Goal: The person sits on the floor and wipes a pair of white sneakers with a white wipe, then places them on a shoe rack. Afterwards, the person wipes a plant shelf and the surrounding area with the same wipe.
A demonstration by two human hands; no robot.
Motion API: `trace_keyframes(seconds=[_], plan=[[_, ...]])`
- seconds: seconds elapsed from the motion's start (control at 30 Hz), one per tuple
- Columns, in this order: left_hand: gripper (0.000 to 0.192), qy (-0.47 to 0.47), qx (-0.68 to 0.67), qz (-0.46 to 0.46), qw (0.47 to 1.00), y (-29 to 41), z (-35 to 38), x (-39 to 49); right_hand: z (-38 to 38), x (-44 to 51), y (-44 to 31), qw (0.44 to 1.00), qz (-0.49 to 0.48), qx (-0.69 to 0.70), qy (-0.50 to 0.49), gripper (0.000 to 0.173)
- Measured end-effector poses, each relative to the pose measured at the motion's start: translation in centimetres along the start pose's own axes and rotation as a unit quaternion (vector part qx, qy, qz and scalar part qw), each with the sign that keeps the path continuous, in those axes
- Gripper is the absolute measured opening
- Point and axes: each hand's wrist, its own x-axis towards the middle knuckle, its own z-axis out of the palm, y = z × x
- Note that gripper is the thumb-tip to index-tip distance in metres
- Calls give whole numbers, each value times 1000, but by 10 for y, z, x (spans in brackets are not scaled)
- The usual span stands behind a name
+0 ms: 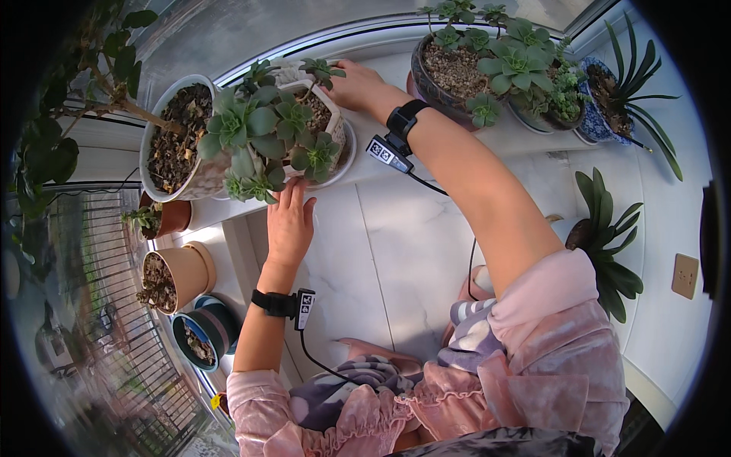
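A white hexagonal flowerpot [337, 132] on a round saucer [349, 157] stands on the windowsill, holding a succulent with several green rosettes [237, 123]. My left hand [290, 228] is at its near side, fingers reaching up against the pot's wall under the lower leaves, thumb apart. On the far right side, my right hand [357, 85] clasps the pot near its rim, beside a small rosette [321, 71]. The fingertips of both hands are partly hidden by the pot and leaves. Each wrist wears a black strap with a small cabled device.
Close on the left is a large white pot [149, 163] with a woody plant. Terracotta [174, 217], beige [185, 274] and dark green [220, 328] pots line the left sill. A dark bowl of succulents [422, 74] and a blue-white pot [588, 123] stand right. Window glass [217, 34] rises behind.
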Motion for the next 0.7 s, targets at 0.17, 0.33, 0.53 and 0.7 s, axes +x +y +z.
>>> trace_keyframes(seconds=[0.17,0.33,0.53,0.7], plan=[[39,-6,-2,-2,1000,-2,0,-2,-2,-11,14,985,51,-163,18,41],[44,2,-51,16,999,1,-8,-6,-9,-7,29,954,115,-277,21,34],[49,-10,-141,8,990,6,-17,-16,-20,4,37,945,176,-275,-19,33],[51,-18,-161,5,987,9,-10,-19,-20,-10,28,950,125,-286,-20,25]])
